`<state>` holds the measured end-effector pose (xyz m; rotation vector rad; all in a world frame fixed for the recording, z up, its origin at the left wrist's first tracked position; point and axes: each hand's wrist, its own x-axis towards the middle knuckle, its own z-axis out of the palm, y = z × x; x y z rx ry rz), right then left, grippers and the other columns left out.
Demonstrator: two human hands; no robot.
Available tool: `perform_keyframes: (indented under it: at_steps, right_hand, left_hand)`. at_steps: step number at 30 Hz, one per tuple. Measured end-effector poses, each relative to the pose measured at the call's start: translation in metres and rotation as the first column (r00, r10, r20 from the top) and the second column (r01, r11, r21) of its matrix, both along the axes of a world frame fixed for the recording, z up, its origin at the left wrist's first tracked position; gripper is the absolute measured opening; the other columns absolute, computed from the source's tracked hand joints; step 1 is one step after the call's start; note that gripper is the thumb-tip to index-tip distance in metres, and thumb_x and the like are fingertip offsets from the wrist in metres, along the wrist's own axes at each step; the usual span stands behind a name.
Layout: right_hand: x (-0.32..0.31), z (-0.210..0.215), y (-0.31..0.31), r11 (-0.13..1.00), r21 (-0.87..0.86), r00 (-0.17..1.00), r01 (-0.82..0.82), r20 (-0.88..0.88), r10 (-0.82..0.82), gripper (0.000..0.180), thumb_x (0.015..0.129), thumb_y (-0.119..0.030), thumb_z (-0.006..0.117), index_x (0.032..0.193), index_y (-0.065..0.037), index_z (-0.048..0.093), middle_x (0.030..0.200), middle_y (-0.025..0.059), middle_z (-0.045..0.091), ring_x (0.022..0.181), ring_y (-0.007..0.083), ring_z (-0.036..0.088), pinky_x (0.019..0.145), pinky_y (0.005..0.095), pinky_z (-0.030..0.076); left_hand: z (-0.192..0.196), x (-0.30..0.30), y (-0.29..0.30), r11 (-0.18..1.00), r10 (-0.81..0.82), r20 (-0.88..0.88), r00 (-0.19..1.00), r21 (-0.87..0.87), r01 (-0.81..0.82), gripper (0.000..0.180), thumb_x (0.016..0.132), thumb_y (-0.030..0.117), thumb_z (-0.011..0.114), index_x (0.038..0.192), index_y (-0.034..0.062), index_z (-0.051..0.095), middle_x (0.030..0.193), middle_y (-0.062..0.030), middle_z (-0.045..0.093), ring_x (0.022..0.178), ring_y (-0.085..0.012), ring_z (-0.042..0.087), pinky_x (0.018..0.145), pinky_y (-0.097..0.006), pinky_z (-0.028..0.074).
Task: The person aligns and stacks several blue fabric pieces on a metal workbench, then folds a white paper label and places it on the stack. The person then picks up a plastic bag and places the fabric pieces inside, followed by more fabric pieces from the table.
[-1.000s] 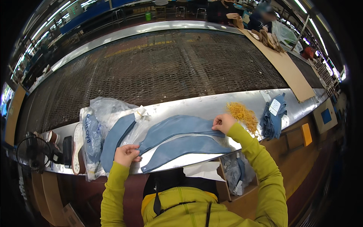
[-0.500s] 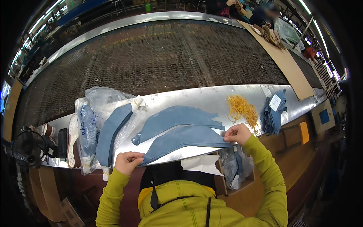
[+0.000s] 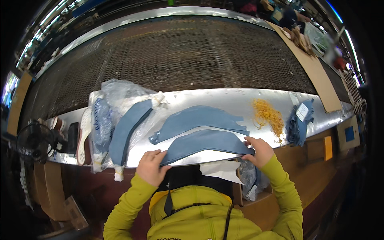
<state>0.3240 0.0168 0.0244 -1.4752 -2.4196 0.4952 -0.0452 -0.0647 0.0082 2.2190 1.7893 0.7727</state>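
Mesh bed (image 3: 172, 56) is filling most of the view beyond the bench. Bench (image 3: 236, 97), bare metal, is running along its near side. Worker in yellow-green sleeves is standing at the near edge. Board (image 3: 321, 90), a long brown strip, is lying across the mesh on the right.

Clear bag (image 3: 124, 86) is lying left on the bench, a blue bundle showing through its film. Far pieces (image 3: 200, 118), blue and curved, are lying mid-bench, seemingly overlapping. Near piece (image 3: 206, 142), same blue arc, is sitting just in front of them at the bench's near edge, between the two hands. Side piece (image 3: 128, 132) is resting on the bag's right part.

Folded blue stack (image 3: 297, 128) is lying far right. Fan (image 3: 36, 142) is standing far left. Sole (image 3: 83, 136) is lying just left of the bag. Yellow tangle (image 3: 266, 116) is lying between far pieces and stack.

Left hand (image 3: 152, 166): grip is closing round the near piece's left end, thumb low, fingers above. Right hand (image 3: 260, 152): grip is pinching its right end, thumb and forefinger slightly parted across it. Can't tell if it's lifting clear. White tag (image 3: 302, 112) is lying on the stack.
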Motion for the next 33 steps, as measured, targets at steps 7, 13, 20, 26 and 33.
perform_keyframes:
  at_steps: [7,13,20,26,33]
  right_hand:
    - [-0.017,0.01,-0.005,0.993,-0.049,0.962,0.104,0.26,-0.088,0.068,0.07,-0.013,0.074,0.131,-0.012,0.043,0.09,0.0089,0.065,0.08,0.0283,0.061,0.073,0.0391,0.048]
    - [-0.015,0.017,0.009,0.999,0.026,1.0,-0.024,-0.004,0.024,0.049,0.073,-0.014,0.073,0.118,-0.007,0.055,0.088,0.0082,0.066,0.078,0.0269,0.061,0.073,0.0379,0.048]
    - [-0.027,-0.024,0.072,0.986,-0.088,0.972,0.14,-0.18,-0.154,0.029,0.072,-0.014,0.076,0.095,-0.002,0.064,0.086,0.0118,0.064,0.079,0.0252,0.061,0.072,0.0337,0.048]
    - [-0.028,-0.03,0.085,0.924,-0.3,0.932,0.236,-0.2,-0.303,0.019,0.069,-0.007,0.077,0.08,-0.001,0.063,0.067,0.0059,0.059,0.063,0.0137,0.055,0.06,0.027,0.046]
    - [-0.024,-0.019,0.081,0.909,-0.277,0.909,0.313,-0.192,-0.371,0.016,0.07,-0.006,0.077,0.072,-0.001,0.061,0.063,0.0045,0.059,0.058,0.0112,0.054,0.057,0.0256,0.045]
  left_hand:
    - [-0.001,0.011,-0.004,0.998,0.032,-0.044,0.999,0.064,-0.029,0.042,0.071,0.01,0.072,0.111,0.0037,0.061,0.087,-0.0117,0.064,0.081,-0.0284,0.06,0.073,-0.035,0.049]
    - [-0.008,-0.012,0.021,0.994,0.07,0.152,0.986,0.071,-0.082,0.036,0.073,0.014,0.074,0.106,0.0045,0.062,0.092,-0.0131,0.063,0.076,-0.0266,0.061,0.069,-0.033,0.05]
    - [-0.025,-0.029,0.055,0.946,0.307,0.358,0.882,-0.217,-0.241,0.027,0.074,0.004,0.072,0.1,-0.0015,0.064,0.074,-0.0101,0.062,0.062,-0.0158,0.059,0.06,-0.026,0.048]
    - [-0.034,-0.036,0.068,0.958,0.284,0.488,0.825,-0.184,-0.221,0.02,0.076,0.004,0.07,0.096,0.0003,0.068,0.072,-0.0103,0.064,0.061,-0.016,0.059,0.059,-0.027,0.047]
    - [-0.028,-0.024,0.083,0.953,0.26,0.226,0.939,-0.22,-0.211,0.022,0.072,0.009,0.074,0.092,0.0018,0.068,0.071,-0.0108,0.063,0.063,-0.0198,0.06,0.061,-0.03,0.047]
